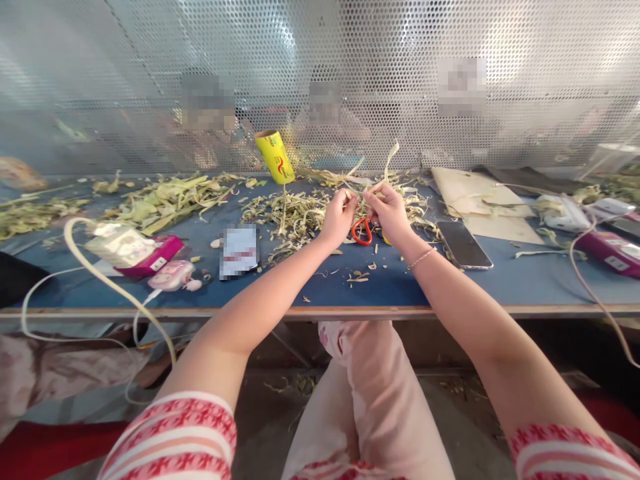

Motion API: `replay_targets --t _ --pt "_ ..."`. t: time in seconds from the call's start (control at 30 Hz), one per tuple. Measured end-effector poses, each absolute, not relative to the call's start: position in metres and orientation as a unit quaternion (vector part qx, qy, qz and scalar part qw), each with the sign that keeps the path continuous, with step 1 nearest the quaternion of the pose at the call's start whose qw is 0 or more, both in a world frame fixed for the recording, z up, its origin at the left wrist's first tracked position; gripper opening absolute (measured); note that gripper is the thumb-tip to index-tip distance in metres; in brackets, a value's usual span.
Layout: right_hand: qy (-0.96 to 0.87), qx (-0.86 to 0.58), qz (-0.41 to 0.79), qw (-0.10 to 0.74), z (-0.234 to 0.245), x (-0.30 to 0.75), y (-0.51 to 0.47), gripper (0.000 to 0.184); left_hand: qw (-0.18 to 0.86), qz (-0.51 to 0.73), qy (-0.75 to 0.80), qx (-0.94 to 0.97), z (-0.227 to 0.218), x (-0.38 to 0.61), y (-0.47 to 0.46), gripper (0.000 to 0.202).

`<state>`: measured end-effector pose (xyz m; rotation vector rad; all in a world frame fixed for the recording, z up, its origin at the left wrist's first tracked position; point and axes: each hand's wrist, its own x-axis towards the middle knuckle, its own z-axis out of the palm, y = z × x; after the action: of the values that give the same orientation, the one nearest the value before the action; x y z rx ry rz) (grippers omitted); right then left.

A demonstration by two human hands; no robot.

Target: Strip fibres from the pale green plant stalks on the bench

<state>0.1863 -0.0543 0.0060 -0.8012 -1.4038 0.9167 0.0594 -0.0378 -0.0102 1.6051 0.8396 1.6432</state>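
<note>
My left hand [341, 217] and my right hand [389, 212] meet close together over the blue table, fingertips pinched. Between them runs a pale dried plant strip [391, 161], whose loose end sticks up above my right hand. Its part inside the fingers is mostly hidden. Under and behind the hands spreads a heap of dry, greenish plant shreds [300, 212]. The red handle loop of what looks like scissors [362, 232] lies just below my hands, its other parts covered. A yellow cardboard tube [276, 157] stands tilted at the back of the heap.
A smartphone [464, 245] lies right of my hands, beside beige sheets [483, 193]. To the left are a dark card-like item [239, 252], a magenta-and-white box [145, 250], a pink gadget [173, 275] and cables. A perforated metal panel [320, 53] closes off the back.
</note>
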Motion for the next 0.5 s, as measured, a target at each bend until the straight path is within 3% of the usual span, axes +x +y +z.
replay_targets --t 0.27,0.5 --pt "-0.594 -0.369 0.375 0.608 0.0043 0.1846 -0.0522 0.031 0.344 0.603 0.318 0.646 -0.0052 0.0587 -0.0436 0.011" --pt "-0.586 -0.364 0.422 0.588 0.0047 0.1882 -0.0475 0.039 0.316 0.586 0.306 0.681 -0.0076 0.0583 -0.0435 0.014"
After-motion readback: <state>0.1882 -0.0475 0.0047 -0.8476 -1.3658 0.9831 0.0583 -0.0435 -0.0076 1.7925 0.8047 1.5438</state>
